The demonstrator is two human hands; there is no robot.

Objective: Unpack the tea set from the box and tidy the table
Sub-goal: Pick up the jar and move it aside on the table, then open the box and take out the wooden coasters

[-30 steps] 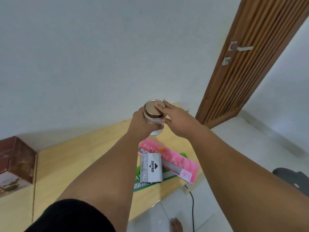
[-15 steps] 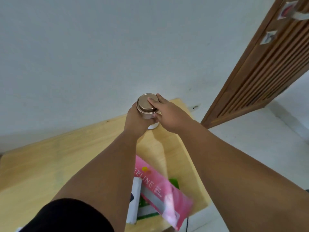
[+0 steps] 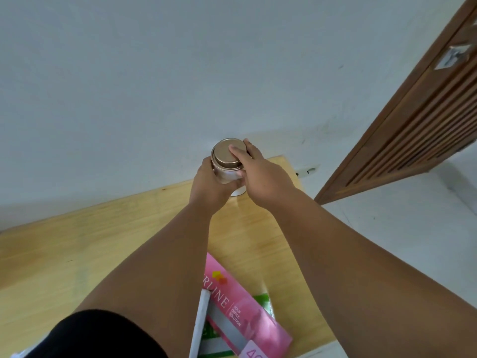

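A small round tin canister (image 3: 227,161) with a copper-coloured lid is at the far right corner of the light wooden table (image 3: 77,254), by the white wall. My left hand (image 3: 209,187) grips its body from the left. My right hand (image 3: 258,169) holds it from the right, with fingers curled over the lid's edge and side. A white round thing (image 3: 238,192) shows just below the canister; I cannot tell what it is. The tea set box is out of view.
A pink paper pack (image 3: 240,311) lies on a green pack (image 3: 263,303) near the table's front right edge, with a white box edge (image 3: 200,324) beside it. A slatted wooden door (image 3: 418,130) stands at the right, with white floor (image 3: 387,228) below it.
Both hands have carried the canister farther toward the table's back right corner and lower, close to the tabletop. The view has swung right, so the brown box at the left has left the frame.
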